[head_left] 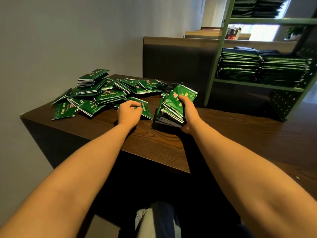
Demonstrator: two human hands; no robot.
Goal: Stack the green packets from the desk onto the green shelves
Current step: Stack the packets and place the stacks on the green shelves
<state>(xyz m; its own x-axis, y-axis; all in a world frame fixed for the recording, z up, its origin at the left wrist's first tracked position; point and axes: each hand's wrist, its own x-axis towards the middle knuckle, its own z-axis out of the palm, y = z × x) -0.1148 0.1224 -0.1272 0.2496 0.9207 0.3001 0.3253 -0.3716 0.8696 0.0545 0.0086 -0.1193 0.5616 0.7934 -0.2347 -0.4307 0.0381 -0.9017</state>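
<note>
Several green packets (103, 93) lie in a loose heap on the dark wooden desk (154, 143). My right hand (188, 114) grips a thick bundle of green packets (173, 107), standing on edge on the desk, thumb over the top packet. My left hand (129, 112) has curled fingers pinching one green packet (145, 109) at the near edge of the heap. The green shelves (253, 84) stand at the right, with two neat stacks of green packets (264, 69) on the middle level.
A grey wall runs along the left of the desk. A dark partition (176, 62) stands behind the desk. More dark packets (257, 7) fill the shelf's upper level. My legs (157, 220) show below the desk's near edge.
</note>
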